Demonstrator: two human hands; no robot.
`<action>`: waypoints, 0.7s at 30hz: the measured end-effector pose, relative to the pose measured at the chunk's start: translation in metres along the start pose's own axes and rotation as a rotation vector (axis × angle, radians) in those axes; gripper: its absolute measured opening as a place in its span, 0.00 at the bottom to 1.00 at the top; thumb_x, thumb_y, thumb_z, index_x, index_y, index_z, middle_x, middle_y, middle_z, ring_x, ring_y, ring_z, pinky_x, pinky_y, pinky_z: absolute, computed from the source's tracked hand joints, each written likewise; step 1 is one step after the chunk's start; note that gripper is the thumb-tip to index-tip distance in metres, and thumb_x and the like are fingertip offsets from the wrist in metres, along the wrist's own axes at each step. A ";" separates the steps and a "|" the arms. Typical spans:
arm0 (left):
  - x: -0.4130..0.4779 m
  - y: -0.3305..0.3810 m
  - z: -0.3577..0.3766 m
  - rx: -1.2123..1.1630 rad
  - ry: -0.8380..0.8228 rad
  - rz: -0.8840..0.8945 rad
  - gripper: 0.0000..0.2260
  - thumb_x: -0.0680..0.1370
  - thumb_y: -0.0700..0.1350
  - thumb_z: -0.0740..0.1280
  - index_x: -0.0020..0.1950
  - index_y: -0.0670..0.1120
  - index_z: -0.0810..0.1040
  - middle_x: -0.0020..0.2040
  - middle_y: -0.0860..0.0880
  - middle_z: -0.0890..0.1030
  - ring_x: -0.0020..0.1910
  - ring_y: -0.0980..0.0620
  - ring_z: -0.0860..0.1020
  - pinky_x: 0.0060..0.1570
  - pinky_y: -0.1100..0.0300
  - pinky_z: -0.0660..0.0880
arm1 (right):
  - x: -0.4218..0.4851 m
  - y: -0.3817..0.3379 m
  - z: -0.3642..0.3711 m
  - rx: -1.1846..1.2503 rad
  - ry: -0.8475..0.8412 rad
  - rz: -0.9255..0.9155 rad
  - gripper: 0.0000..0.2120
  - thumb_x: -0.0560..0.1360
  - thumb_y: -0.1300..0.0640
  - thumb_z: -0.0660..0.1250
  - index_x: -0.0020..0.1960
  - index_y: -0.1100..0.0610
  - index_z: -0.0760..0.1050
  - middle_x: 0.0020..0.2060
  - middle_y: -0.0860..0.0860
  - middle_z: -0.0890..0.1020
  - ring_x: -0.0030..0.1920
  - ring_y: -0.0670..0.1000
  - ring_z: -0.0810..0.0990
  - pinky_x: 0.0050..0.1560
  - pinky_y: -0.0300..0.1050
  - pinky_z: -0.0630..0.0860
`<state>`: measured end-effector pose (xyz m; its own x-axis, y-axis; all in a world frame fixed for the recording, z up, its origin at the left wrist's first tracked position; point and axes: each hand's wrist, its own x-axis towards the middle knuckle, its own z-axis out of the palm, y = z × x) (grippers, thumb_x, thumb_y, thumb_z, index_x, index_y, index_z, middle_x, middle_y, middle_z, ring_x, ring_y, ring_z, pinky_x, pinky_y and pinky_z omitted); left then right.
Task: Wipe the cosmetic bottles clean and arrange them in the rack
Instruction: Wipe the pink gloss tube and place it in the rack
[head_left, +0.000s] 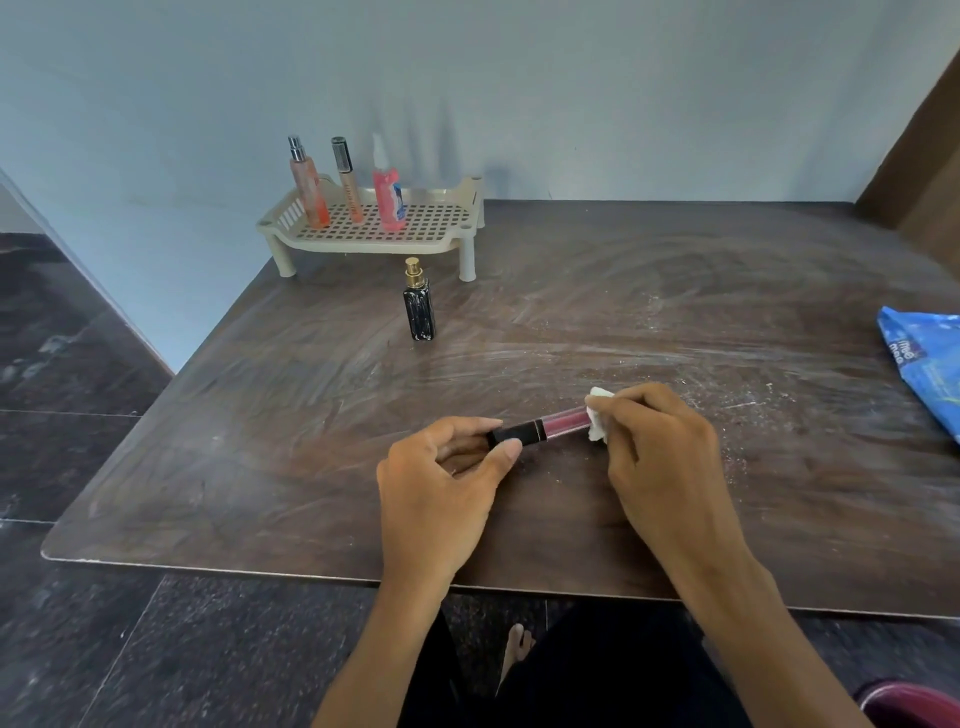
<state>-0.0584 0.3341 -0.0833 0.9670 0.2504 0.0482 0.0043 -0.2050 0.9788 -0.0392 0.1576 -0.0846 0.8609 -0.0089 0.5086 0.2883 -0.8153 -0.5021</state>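
My left hand (447, 483) grips the black cap end of a pink lip gloss tube (550, 426), held level just above the table. My right hand (660, 441) pinches a white wipe (598, 413) wrapped round the tube's far tip. A beige perforated rack (441, 241) stands at the back of the table. In it stand an orange spray bottle (309, 184), a slim beige tube (348, 179) and a pink bottle (388, 195). A black perfume bottle (418, 306) with a gold cap stands on the table in front of the rack.
The dark wooden table (675, 312) is streaked with white smears and dust. A blue wipes packet (927, 364) lies at the right edge. A grey wall is behind the rack, and dark tiled floor lies to the left.
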 end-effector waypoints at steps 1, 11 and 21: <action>-0.001 0.000 0.000 -0.004 -0.012 0.006 0.10 0.70 0.39 0.79 0.48 0.50 0.86 0.41 0.54 0.87 0.42 0.62 0.85 0.44 0.72 0.78 | 0.001 0.001 -0.001 0.017 -0.001 0.004 0.07 0.76 0.67 0.69 0.49 0.61 0.85 0.43 0.51 0.80 0.39 0.50 0.79 0.39 0.45 0.79; -0.004 -0.004 0.002 0.071 -0.026 0.072 0.15 0.68 0.38 0.80 0.51 0.49 0.84 0.43 0.54 0.87 0.43 0.63 0.85 0.47 0.68 0.80 | -0.008 -0.020 0.012 -0.021 -0.047 -0.063 0.10 0.69 0.72 0.73 0.46 0.61 0.84 0.41 0.54 0.81 0.41 0.56 0.80 0.38 0.47 0.78; -0.010 0.000 0.004 0.116 0.001 0.059 0.20 0.68 0.38 0.79 0.55 0.55 0.81 0.38 0.61 0.85 0.42 0.66 0.84 0.55 0.57 0.81 | -0.017 -0.033 0.014 0.084 -0.086 -0.167 0.10 0.67 0.70 0.69 0.43 0.60 0.85 0.39 0.53 0.81 0.38 0.55 0.80 0.35 0.47 0.80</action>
<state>-0.0670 0.3281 -0.0844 0.9661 0.2356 0.1052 -0.0230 -0.3276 0.9446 -0.0573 0.1933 -0.0864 0.8299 0.1748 0.5299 0.4609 -0.7500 -0.4744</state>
